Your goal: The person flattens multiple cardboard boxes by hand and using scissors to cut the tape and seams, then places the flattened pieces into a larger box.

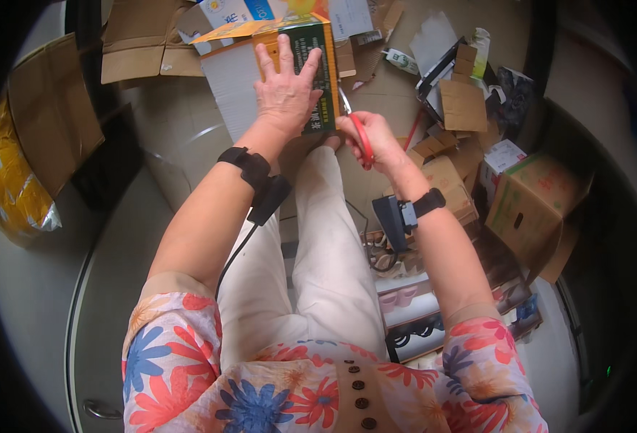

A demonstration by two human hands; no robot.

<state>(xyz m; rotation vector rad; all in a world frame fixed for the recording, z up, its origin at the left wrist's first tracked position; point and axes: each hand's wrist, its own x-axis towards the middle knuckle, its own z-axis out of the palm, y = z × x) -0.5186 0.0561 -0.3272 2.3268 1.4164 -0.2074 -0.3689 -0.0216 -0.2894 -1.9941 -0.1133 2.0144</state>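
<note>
A printed cardboard box (326,65), dark green and orange outside with a pale inner flap, stands in front of me near the top of the view. Spread across its printed side is my left hand (286,89), palm down with the fingers apart. My right hand (372,138) is closed around the red handles of a pair of scissors (360,135). The metal blades point up and away, along the box's right edge; their tips are partly hidden there. Both wrists carry black straps with small devices.
Flattened cardboard (145,43) lies at the upper left, near a yellow taped bundle (13,173). Cardboard scraps (462,105) and a white and green tube (402,60) are at the upper right. A brown carton (535,200) stands at the right, beside a rack of shoes (421,303).
</note>
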